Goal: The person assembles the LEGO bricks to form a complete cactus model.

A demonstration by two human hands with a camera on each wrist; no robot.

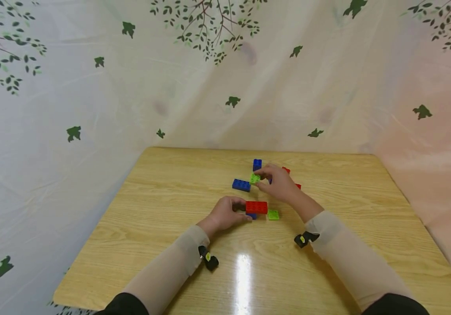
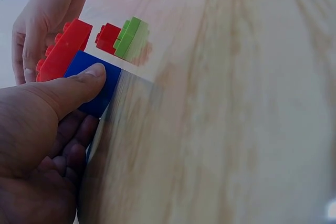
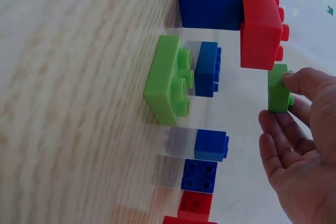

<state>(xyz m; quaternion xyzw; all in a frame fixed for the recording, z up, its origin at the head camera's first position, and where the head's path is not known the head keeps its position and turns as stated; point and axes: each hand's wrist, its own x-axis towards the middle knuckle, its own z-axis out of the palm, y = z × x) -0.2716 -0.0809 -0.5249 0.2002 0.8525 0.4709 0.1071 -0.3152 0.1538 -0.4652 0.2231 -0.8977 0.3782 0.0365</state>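
Observation:
My left hand (image 1: 225, 213) grips a blue toy brick (image 2: 100, 90), its thumb pressed on one side. Fixed on top of that brick is a longer red brick (image 1: 256, 207), which juts out to the right. A green brick (image 3: 278, 88) is pinched between the thumb and fingers of my right hand (image 1: 279, 183), raised above the table beyond the red brick. Just right of the joined bricks, another green brick (image 1: 274, 215) lies studs up on the table.
Beyond the hands, a blue brick (image 1: 241, 185) lies left of the right hand and another blue brick (image 1: 257, 165) farther back. Red bricks (image 1: 286, 170) show partly behind the right hand. A patterned cloth (image 1: 194, 105) hangs behind the wooden table (image 1: 162, 183).

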